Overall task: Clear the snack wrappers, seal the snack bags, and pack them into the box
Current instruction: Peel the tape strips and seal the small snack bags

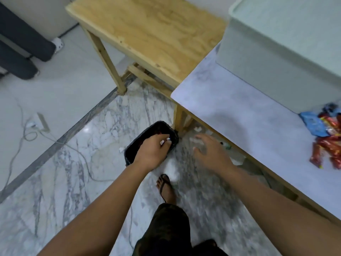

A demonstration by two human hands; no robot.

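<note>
A small black waste bin [136, 146] stands on the marble floor by the table leg. My left hand [153, 150] hovers over its mouth, fingers pinched on a small silvery wrapper scrap [164, 141]. My right hand [210, 152] is spread open above the floor to the right of the bin, holding nothing. On the grey tabletop [239, 130] at the right lie red snack bags [330, 145] and a blue snack bag [311, 124]. Behind them stands a large pale green box [276, 58].
A bare wooden table [147, 32] stands behind the bin. A power strip [41, 122] with trailing cables lies on the floor at the left. Small bits of litter [198, 129] lie under the grey table. My sandalled foot [166, 187] is just below the bin.
</note>
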